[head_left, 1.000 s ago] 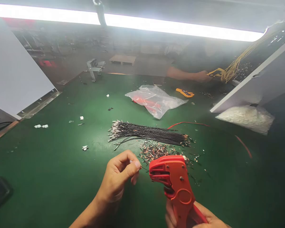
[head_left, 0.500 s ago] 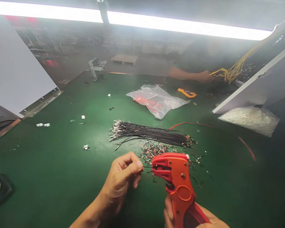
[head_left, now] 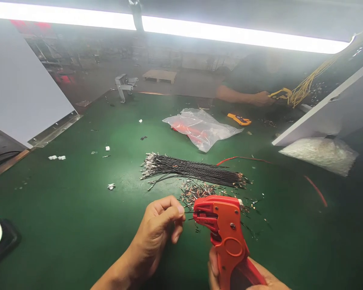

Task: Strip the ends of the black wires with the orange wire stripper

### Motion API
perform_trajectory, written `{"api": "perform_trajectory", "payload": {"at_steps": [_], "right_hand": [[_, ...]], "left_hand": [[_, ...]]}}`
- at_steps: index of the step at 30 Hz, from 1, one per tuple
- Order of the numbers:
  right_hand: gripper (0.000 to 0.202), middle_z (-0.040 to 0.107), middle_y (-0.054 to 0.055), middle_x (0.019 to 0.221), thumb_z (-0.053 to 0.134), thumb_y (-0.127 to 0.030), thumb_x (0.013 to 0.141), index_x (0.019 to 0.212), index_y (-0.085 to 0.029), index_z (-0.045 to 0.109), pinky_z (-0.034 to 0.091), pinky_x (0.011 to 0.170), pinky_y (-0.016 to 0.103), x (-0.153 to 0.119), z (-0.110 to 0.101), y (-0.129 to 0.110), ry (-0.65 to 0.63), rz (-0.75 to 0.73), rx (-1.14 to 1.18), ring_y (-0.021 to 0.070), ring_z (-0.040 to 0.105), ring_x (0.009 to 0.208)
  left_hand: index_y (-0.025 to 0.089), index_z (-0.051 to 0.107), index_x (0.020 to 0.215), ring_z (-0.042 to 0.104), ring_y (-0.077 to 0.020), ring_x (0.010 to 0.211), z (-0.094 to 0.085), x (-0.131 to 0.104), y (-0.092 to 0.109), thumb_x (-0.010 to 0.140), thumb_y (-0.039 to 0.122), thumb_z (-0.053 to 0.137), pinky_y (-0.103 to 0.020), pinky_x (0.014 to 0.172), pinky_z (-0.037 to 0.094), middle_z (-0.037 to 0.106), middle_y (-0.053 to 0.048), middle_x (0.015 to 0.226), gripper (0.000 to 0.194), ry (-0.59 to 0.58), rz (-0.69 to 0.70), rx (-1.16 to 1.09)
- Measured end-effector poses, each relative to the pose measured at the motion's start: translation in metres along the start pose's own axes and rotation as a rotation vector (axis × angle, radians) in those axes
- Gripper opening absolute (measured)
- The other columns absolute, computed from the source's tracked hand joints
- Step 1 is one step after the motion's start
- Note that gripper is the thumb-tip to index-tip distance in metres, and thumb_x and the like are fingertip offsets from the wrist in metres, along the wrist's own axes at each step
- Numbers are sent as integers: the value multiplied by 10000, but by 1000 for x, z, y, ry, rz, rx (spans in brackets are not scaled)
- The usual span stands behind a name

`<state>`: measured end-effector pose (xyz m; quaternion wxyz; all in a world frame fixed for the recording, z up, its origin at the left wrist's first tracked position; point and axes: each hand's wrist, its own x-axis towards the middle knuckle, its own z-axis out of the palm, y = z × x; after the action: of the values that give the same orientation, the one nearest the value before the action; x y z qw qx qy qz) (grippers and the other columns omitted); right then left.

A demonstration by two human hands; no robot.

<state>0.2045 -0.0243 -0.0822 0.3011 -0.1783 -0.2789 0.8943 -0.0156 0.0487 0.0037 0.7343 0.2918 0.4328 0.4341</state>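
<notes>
Between thumb and forefinger, my left hand (head_left: 161,229) pinches a thin black wire (head_left: 188,212), whose far end runs into the jaws of a red-orange wire stripper (head_left: 230,233). My right hand (head_left: 214,268) is wrapped round the stripper's handles at the bottom of the view; part of it is hidden behind the tool. Just beyond the jaws lies a pile of short black and copper offcuts (head_left: 196,191). Behind that pile, a bundle of black wires (head_left: 193,170) stretches across the mat, with silvery terminals at its left end and bare copper tips at its right.
On the green table (head_left: 78,217) lie a clear plastic bag (head_left: 204,127) with something red inside, an orange-yellow tool (head_left: 239,119), white bits and red wire pieces. A filled bag (head_left: 320,155) sits by the right panel. Across the table, a person's hand (head_left: 261,98) holds a yellow tool near yellow wires.
The whole view has shifted slightly. Both hands keep their grips, and the wire is still in the stripper's jaws, with hardly any movement.
</notes>
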Motion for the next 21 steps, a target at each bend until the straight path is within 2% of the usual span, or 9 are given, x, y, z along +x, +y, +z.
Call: {"api": "perform_trajectory", "payload": {"at_steps": [5,10,21], "right_hand": [[410,517,-13,731,810,-373,685,966,-175,587,258,504,226,0,0,-2,13,-19,6,96,370,550],[374,508,0,739,779,-342,730,999,-154,598,276,508,216,2,1,-4,-28,-73,3,100,368,562],[354,469,-12,702,760,-380,748,951,-164,566,292,481,214,1,1,-5,-18,-65,-62,100,360,536]], "left_hand": [[177,514,551,316,-22,369,0,0,1,691,350,696,-234,494,253,494,69,515,287,2,-13,7],[185,499,548,303,-37,400,0,1,2,716,347,673,-234,532,274,449,81,480,291,-6,-6,13],[203,494,556,283,-63,425,-2,-1,2,720,354,624,-254,581,284,417,88,426,257,-27,-20,62]]}}
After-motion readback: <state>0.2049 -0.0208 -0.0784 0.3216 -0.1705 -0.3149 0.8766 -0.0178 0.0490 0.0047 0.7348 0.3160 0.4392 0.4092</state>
